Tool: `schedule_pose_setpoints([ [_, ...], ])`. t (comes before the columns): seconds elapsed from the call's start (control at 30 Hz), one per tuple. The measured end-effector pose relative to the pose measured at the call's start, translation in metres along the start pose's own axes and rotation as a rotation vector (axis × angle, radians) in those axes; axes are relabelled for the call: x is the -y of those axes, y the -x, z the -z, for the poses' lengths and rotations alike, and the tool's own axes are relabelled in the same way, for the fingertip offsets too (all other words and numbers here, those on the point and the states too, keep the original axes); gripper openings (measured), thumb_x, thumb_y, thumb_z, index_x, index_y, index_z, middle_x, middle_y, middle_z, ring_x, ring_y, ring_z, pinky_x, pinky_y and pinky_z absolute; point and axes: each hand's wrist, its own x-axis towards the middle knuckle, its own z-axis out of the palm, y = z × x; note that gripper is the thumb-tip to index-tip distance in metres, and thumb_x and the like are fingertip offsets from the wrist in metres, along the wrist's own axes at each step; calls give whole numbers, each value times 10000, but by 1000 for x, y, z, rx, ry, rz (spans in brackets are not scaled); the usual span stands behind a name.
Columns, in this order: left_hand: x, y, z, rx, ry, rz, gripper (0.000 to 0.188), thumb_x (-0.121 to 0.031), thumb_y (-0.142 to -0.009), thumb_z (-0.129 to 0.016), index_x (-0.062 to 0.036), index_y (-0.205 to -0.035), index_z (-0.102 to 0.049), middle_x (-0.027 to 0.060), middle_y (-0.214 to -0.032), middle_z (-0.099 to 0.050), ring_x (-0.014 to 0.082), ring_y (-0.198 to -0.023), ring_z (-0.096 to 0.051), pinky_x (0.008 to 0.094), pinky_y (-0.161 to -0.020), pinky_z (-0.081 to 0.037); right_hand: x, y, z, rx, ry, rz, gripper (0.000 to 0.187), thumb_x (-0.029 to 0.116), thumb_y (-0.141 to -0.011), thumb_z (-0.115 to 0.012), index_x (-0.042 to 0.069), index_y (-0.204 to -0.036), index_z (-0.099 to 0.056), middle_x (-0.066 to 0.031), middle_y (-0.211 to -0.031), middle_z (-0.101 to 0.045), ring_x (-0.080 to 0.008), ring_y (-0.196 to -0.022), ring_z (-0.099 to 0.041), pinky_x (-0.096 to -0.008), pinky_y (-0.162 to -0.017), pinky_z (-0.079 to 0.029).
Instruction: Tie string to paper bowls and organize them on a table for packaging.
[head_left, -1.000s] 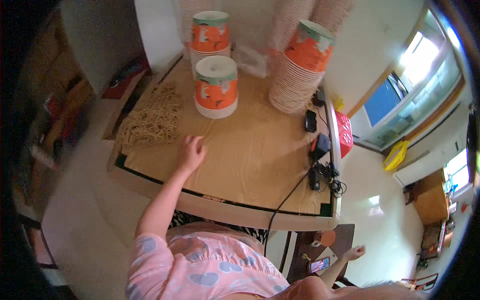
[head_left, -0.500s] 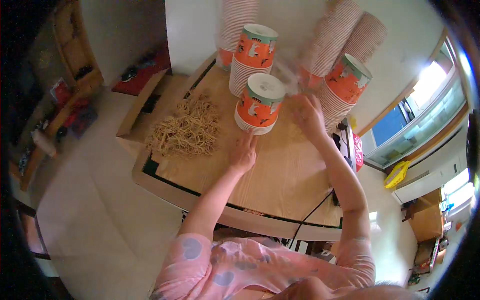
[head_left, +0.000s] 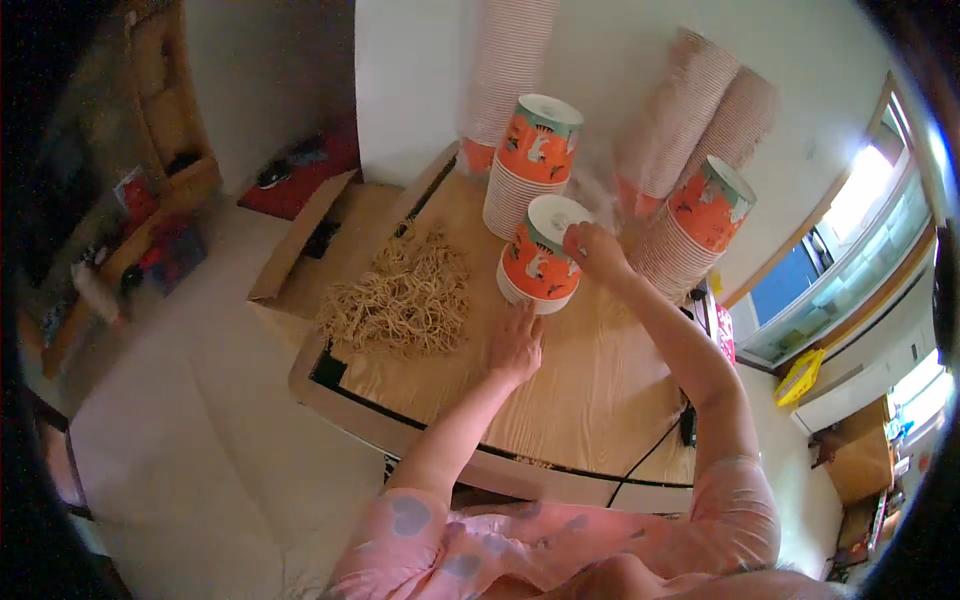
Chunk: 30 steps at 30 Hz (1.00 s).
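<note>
A short stack of upturned orange-and-green paper cups (head_left: pixel 541 265) with white rims stands on the wooden table. My left hand (head_left: pixel 518 347) lies low in front of it, open, its outstretched fingertips at the bottom rim. Beside the upper right of the stack is my right hand (head_left: pixel 598 252), its fingers curled together against the cup's side near the top. Whatever is between those fingers is hidden. A taller stack of the same cups (head_left: pixel 530 165) stands just behind, and another cup stack (head_left: pixel 695 230) is to the right of my right hand.
A tangled heap of tan rubber bands (head_left: pixel 402 300) lies on the table's left part. Tall wrapped cup columns (head_left: pixel 510 75) rise at the back left, with more wrapped columns (head_left: pixel 690 115) at the back right. An open cardboard box (head_left: pixel 335 235) sits at the left edge. A black cable (head_left: pixel 648 455) crosses the front right.
My right hand has moved from the space right of the short stack to its upper side. My left hand stays at the bottom rim. The whole view has shifted slightly.
</note>
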Motion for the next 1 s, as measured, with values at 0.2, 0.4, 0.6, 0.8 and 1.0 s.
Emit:
schedule_pose_setpoints([
  [0.2, 0, -1, 4, 20, -16, -5, 359, -228, -836, -453, -84, -1151, -546, 124, -1379, -343, 294, -1241, -351, 464, -929, -338, 2, 10, 6, -22, -206, 13, 115, 172, -817, -524, 65, -846, -552, -174, -853, -557, -375, -839, -533, -457, -729, -434],
  [0.4, 4, -5, 9, 101, 54, -45, 315, -228, -827, -458, -80, -1079, -576, 117, -1368, -353, 274, -1144, -421, 470, -895, -352, 7, 8, 17, -1, -203, 31, 110, 157, -829, -490, 57, -821, -538, -159, -868, -554, -357, -855, -530, -448, -727, -438],
  [0.6, 0, -6, -4, -65, -35, -65, 279, -207, -816, -478, -62, -1024, -595, 132, -1347, -369, 271, -1038, -462, 457, -828, -371, 4, -3, 11, 62, -44, 88, 69, 146, -817, -489, 83, -828, -515, -125, -873, -555, -333, -856, -534, -434, -719, -443],
  [0.8, -5, -7, 4, 10, 67, -32, 287, -188, -801, -494, -49, -1036, -584, 141, -1356, -354, 276, -1014, -469, 456, -846, -381, -6, -5, 13, 84, -177, 37, 70, 145, -804, -512, 83, -835, -517, -127, -855, -552, -327, -851, -531, -419, -707, -450],
  [1.0, -3, -1, -4, 23, 152, -33, 293, -176, -793, -511, -39, -1043, -575, 147, -1388, -308, 315, -1050, -467, 447, -860, -399, 1, -6, 26, -12, -197, 105, 68, 131, -796, -518, 65, -804, -530, -147, -815, -554, -352, -792, -534, -426, -692, -446],
])
